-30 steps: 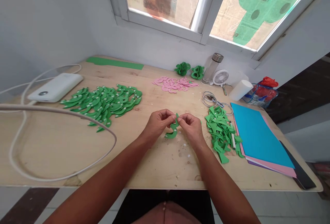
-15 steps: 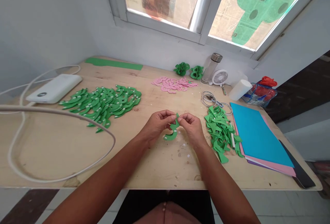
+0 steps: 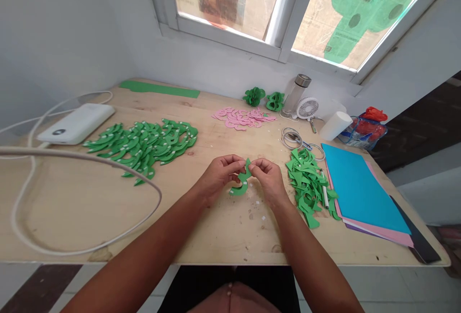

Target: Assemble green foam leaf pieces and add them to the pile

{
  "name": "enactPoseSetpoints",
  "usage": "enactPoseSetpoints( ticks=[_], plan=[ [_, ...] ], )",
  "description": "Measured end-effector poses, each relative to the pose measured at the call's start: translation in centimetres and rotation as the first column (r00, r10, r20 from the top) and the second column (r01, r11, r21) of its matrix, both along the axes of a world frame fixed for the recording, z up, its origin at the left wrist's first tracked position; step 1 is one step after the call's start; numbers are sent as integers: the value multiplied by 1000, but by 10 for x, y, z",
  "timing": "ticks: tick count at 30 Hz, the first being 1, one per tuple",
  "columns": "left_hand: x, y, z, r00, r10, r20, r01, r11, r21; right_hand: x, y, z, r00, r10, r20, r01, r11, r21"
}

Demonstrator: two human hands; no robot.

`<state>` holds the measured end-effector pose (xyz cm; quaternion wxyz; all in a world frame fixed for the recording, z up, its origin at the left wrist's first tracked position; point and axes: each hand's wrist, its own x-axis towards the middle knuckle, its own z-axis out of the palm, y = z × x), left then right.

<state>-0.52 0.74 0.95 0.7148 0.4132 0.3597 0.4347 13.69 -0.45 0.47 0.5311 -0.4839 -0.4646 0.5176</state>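
Between my two hands is a curved green paper cutout [image 3: 242, 189] with small white patches on it. My left hand [image 3: 222, 174] pinches its upper part with thumb and forefinger. My right hand [image 3: 266, 177] grips the pointed top end from the other side. The curled lower end hangs below my fingertips, just over the table. To the left lies a heap of similar green cutouts [image 3: 144, 142], many bearing white patches. A pile of green paper scraps [image 3: 306, 181] lies right of my right hand, with a white marker [image 3: 325, 197] on it.
Pink cutouts [image 3: 241, 118] and two green paper ornaments [image 3: 254, 96] sit at the back, near a bottle [image 3: 293, 97] and a small fan [image 3: 307, 108]. Tape rolls [image 3: 290, 138] and blue sheets [image 3: 360, 183] are on the right. A power bank [image 3: 77, 123] and looping white cable [image 3: 158, 198] occupy the left.
Both hands stay almost in place, still pinching the green cutout. Its lower curl has shifted only slightly. The view has moved very little.
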Motion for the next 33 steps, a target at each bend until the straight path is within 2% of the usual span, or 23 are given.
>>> enactPoseSetpoints(
  ticks=[5, 12, 18, 24, 33],
  plan=[
    [2, 0, -1, 990, 92, -106, -80, 990, 113, -1, -1, 1, 999, 27, 35, -27, 1000, 7],
    [5, -1, 0, 937, 248, -247, -182, 948, 259, -1, 0, 0, 994, 22, 106, -25, 999, 33],
    [7, -2, -4, 913, 279, -298, -177, 928, 327, -2, 1, -2, 989, -2, 145, -3, 999, 38],
    [6, -1, -2, 962, 163, -217, -110, 965, 240, -2, 0, 2, 992, -1, 124, 0, 1000, 11],
    [5, -1, -2, 994, 68, -82, -64, 996, 59, -2, 0, 3, 996, -2, 92, 3, 1000, -10]
  ],
)
